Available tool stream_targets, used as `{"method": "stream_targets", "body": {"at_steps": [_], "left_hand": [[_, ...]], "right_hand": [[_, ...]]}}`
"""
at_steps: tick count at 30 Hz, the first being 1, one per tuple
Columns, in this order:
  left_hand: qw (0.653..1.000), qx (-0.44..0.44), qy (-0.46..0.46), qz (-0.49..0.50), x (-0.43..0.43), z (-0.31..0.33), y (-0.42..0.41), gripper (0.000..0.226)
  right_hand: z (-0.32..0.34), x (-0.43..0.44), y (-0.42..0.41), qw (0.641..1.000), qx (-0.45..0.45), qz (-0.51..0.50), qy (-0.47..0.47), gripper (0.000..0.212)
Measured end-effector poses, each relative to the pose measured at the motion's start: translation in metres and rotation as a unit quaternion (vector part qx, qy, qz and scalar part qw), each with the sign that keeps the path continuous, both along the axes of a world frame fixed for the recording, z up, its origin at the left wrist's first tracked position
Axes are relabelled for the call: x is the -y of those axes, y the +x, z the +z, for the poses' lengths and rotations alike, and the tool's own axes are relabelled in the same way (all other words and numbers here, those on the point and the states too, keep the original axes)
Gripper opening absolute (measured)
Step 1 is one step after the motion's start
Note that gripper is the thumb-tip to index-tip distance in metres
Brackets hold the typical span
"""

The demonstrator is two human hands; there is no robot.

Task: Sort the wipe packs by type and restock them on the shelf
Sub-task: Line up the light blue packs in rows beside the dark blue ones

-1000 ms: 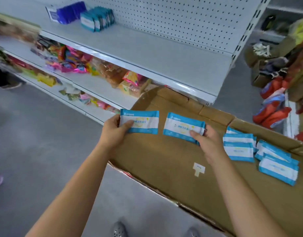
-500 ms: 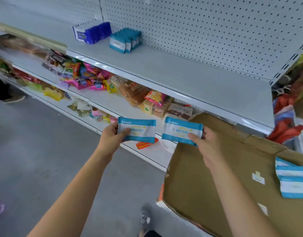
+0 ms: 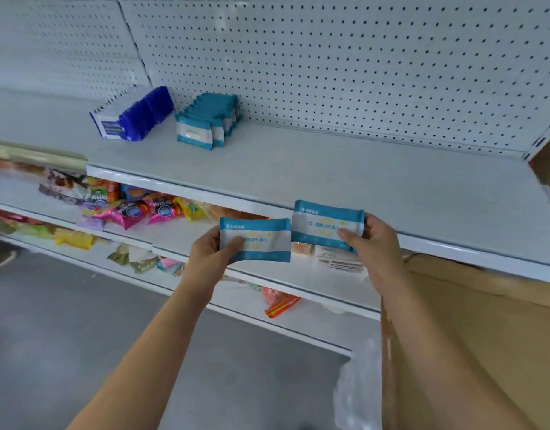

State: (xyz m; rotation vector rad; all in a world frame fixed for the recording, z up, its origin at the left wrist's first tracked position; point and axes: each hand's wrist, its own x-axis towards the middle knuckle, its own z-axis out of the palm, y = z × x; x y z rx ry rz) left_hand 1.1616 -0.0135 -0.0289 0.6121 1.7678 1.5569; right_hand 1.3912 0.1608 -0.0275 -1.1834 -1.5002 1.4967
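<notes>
My left hand (image 3: 210,254) grips a teal-and-white wipe pack (image 3: 261,240) by its left end. My right hand (image 3: 373,243) pinches a second teal-and-white wipe pack (image 3: 323,225) by its right end. Both packs hang in front of the top shelf's (image 3: 345,181) front edge. At the back left of that shelf stands a row of several teal wipe packs (image 3: 207,125). A row of dark blue wipe packs (image 3: 134,119) stands just to its left.
A pegboard wall (image 3: 329,57) backs the top shelf. Lower shelves (image 3: 314,280) carry bright snack bags (image 3: 134,209). An open cardboard box (image 3: 472,336) fills the lower right. Grey floor (image 3: 65,321) lies at the lower left.
Both hands have lifted their packs up out of the cardboard box to the front edge of the top shelf. The view has swung up and left, so the loose packs in the box are out of sight.
</notes>
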Motion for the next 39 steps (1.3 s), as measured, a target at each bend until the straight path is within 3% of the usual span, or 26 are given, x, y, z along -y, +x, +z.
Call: {"method": "stream_targets", "body": {"at_steps": [6,11,20,32,35,39], "left_hand": [[0.998,-0.018,0.017,-0.063,-0.066,0.006,-0.065,0.022],[0.989,-0.007,0.044,-0.143,-0.128,0.014,-0.111,0.024],[0.984,0.006,0.043,-0.172,-0.212,0.014,-0.183,0.022],[0.988,-0.027,-0.015,-0.152,-0.295,0.002,-0.185,0.015],[0.988,-0.046,-0.03,-0.142,-0.315,0.001,-0.18,0.014],[0.989,-0.073,-0.044,-0.123,-0.337,-0.001,-0.173,0.015]], "right_hand": [[0.011,-0.042,-0.054,0.998,-0.007,-0.064,0.004,0.032],[0.017,-0.078,-0.1,0.991,0.003,-0.131,0.004,0.022],[0.011,-0.146,-0.167,0.985,0.057,-0.161,0.002,0.026],[-0.012,-0.296,-0.198,0.978,0.14,-0.131,0.086,0.02],[-0.016,-0.32,-0.207,0.973,0.134,-0.157,0.102,0.031],[-0.02,-0.339,-0.215,0.959,0.17,-0.179,0.141,0.024]]}}
